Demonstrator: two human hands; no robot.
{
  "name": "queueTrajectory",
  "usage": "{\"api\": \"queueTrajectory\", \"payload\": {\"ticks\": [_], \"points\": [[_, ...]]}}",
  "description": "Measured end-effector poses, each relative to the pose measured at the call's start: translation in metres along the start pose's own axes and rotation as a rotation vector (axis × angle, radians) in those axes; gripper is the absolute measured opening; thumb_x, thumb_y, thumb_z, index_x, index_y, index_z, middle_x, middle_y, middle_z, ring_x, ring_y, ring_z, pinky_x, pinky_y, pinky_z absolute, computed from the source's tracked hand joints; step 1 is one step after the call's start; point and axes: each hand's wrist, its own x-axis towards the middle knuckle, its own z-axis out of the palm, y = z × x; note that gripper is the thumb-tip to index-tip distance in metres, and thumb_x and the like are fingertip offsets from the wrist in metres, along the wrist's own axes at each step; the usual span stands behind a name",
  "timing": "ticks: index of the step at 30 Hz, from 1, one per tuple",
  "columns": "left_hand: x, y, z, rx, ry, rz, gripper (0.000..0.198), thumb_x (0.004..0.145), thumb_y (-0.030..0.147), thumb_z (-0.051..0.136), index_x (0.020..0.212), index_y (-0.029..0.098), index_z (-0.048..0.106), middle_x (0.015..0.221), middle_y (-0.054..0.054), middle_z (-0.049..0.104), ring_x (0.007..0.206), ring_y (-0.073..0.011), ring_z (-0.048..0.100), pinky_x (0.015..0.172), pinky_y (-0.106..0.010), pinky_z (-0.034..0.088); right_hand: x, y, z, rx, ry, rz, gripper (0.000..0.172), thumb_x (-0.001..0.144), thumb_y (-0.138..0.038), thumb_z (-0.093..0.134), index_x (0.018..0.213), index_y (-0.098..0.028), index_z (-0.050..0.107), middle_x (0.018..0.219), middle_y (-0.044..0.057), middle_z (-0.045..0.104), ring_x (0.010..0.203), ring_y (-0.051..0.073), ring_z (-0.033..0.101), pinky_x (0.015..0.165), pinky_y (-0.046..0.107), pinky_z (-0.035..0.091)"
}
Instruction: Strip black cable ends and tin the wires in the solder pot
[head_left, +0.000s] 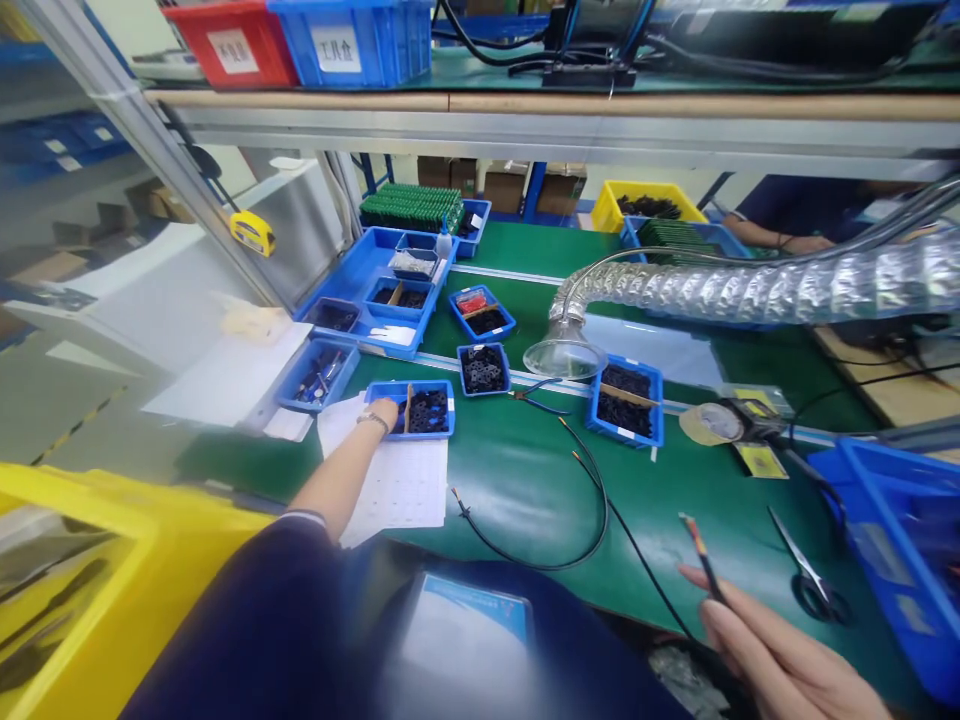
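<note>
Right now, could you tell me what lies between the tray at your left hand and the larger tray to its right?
Pliers lie there on the green mat, in the head view.

Item count from my position. Hands: two, my left hand (382, 412) and my right hand (780, 650). Cables: two, one black cable (709, 570) held in my right hand and one looped cable (600, 520) on the tabletop (517, 500). Also one pair of pliers (536, 397), one pair of scissors (808, 570), one tape roll (709, 423), at least six small blue trays (415, 395), one red bin (229, 45) and one blue bin (349, 40).
</note>
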Motion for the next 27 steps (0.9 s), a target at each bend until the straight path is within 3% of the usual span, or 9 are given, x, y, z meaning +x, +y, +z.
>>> {"api": "queueTrajectory", "payload": {"ticks": [3, 6, 10, 12, 14, 16, 18, 20, 27], "points": [[-0.001, 0.005, -0.004, -0.041, 0.012, -0.023, 0.026, 0.082, 0.029, 0.048, 0.101, 0.013, 0.053, 0.103, -0.007, 0.055, 0.091, -0.0184, 0.054, 0.079, -0.04, 0.044, -0.002, -0.006, 0.014, 0.044, -0.143, 0.0, 0.036, 0.074, -0.042, 0.052, 0.104, -0.024, 0.06, 0.071, 0.004, 0.065, 0.056, 0.016, 0.059, 0.051, 0.025, 0.051], [-0.01, 0.012, -0.016, -0.133, 0.049, 0.0, 0.023, 0.081, 0.029, 0.05, 0.095, 0.012, 0.055, 0.1, -0.008, 0.057, 0.093, -0.0197, 0.053, 0.082, -0.041, 0.041, -0.004, -0.013, 0.025, 0.074, -0.103, 0.017, 0.035, 0.082, -0.038, 0.042, 0.108, -0.018, 0.055, 0.055, -0.001, 0.055, 0.047, 0.012, 0.052, 0.044, 0.02, 0.045], [-0.043, 0.048, -0.018, -0.37, 0.072, 0.116, 0.026, 0.082, 0.029, 0.044, 0.102, 0.013, 0.048, 0.101, -0.012, 0.059, 0.096, -0.0215, 0.054, 0.084, -0.037, 0.04, 0.002, -0.022, 0.036, 0.04, -0.126, -0.075, 0.028, 0.083, -0.034, 0.041, 0.094, -0.018, 0.062, 0.067, 0.003, 0.063, 0.058, 0.015, 0.058, 0.057, 0.023, 0.049], [-0.076, 0.079, -0.003, -0.521, -0.019, 0.215, 0.029, 0.083, 0.032, 0.04, 0.107, 0.016, 0.043, 0.101, -0.009, 0.06, 0.087, -0.0171, 0.059, 0.077, -0.031, 0.045, 0.006, -0.026, 0.04, 0.036, -0.145, -0.117, 0.026, 0.082, -0.032, 0.045, 0.093, -0.019, 0.064, 0.082, 0.005, 0.067, 0.072, 0.018, 0.062, 0.068, 0.026, 0.05], [-0.114, 0.112, 0.017, -0.68, -0.165, 0.301, 0.024, 0.082, 0.032, 0.042, 0.099, 0.018, 0.047, 0.1, -0.007, 0.061, 0.075, -0.0136, 0.061, 0.067, -0.026, 0.048, 0.009, -0.028, 0.043, 0.053, -0.176, -0.145, 0.024, 0.082, -0.03, 0.046, 0.092, -0.02, 0.065, 0.091, 0.005, 0.067, 0.082, 0.02, 0.062, 0.075, 0.028, 0.049], [-0.146, 0.14, 0.034, -1.165, -0.503, 0.296, 0.023, 0.076, 0.029, 0.053, 0.094, 0.016, 0.05, 0.095, -0.009, 0.062, 0.068, -0.0129, 0.06, 0.063, -0.026, 0.048, 0.01, -0.031, 0.044, 0.076, -0.227, -0.16, 0.023, 0.083, -0.028, 0.045, 0.093, -0.021, 0.064, 0.092, 0.004, 0.067, 0.082, 0.018, 0.061, 0.075, 0.027, 0.049], [-0.165, 0.158, 0.043, -1.423, -0.723, 0.274, 0.026, 0.069, 0.022, 0.063, 0.092, 0.016, 0.053, 0.093, -0.007, 0.062, 0.065, -0.0107, 0.059, 0.06, -0.022, 0.047, 0.01, -0.032, 0.044, 0.101, -0.271, -0.167, 0.024, 0.084, -0.027, 0.043, 0.096, -0.022, 0.063, 0.091, 0.003, 0.066, 0.079, 0.017, 0.061, 0.073, 0.026, 0.048], [-0.172, 0.167, 0.045, -1.51, -0.799, 0.264, 0.027, 0.065, 0.015, 0.067, 0.091, 0.016, 0.056, 0.088, -0.004, 0.061, 0.063, -0.0088, 0.058, 0.059, -0.02, 0.046, 0.009, -0.034, 0.042, 0.126, -0.303, -0.165, 0.025, 0.085, -0.027, 0.042, 0.099, -0.022, 0.062, 0.089, 0.003, 0.066, 0.077, 0.016, 0.06, 0.07, 0.025, 0.048], [-0.17, 0.167, 0.042, -1.484, -0.846, 0.279, 0.027, 0.067, 0.012, 0.065, 0.092, 0.016, 0.059, 0.077, -0.004, 0.061, 0.062, -0.0091, 0.058, 0.057, -0.019, 0.044, 0.008, -0.034, 0.041, 0.155, -0.353, -0.158, 0.025, 0.086, -0.027, 0.04, 0.095, -0.02, 0.062, 0.083, 0.002, 0.065, 0.073, 0.014, 0.059, 0.068, 0.024, 0.045]]}}
